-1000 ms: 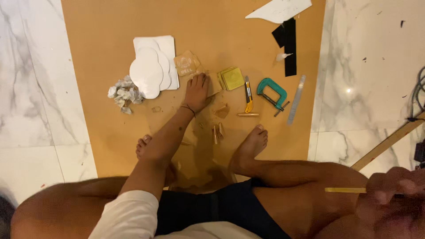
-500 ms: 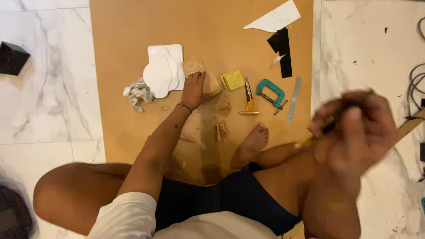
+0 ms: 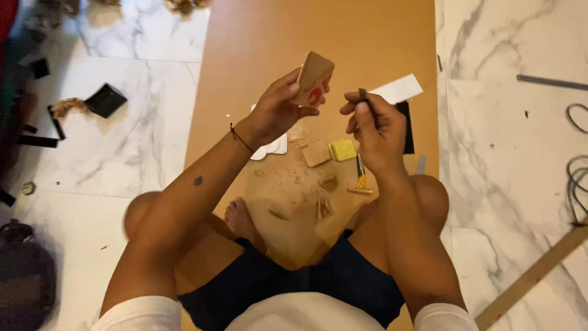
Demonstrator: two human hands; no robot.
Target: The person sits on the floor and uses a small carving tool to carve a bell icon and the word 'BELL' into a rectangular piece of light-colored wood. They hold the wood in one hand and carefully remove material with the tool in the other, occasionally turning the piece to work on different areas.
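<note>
Two hands are raised above a tan board (image 3: 257, 49) that lies flat on the marble floor (image 3: 502, 159). The left hand (image 3: 278, 113) is closed on a small wooden piece (image 3: 313, 78), thumb on the near face and fingers behind, holding it tilted upright; the visible face carries red markings. The right hand (image 3: 376, 125) is closed in a pinch on a thin dark tool (image 3: 362, 95), whose tip stands just beside the right edge of the wooden piece; whether they touch cannot be determined.

On the board below the hands lie:
- a yellow square pad (image 3: 343, 149);
- a yellow utility knife (image 3: 361, 173), just beside the pad;
- a flat tan offcut (image 3: 316, 155);
- white cut-out shapes (image 3: 272, 148), partly hidden by the left wrist;
- a white sheet (image 3: 401, 87) and a black strip (image 3: 407, 125) behind the right hand;
- wood chips (image 3: 323, 207) near a bare foot (image 3: 240, 219).

A wooden slat (image 3: 533, 276) lies on the floor at lower right.
</note>
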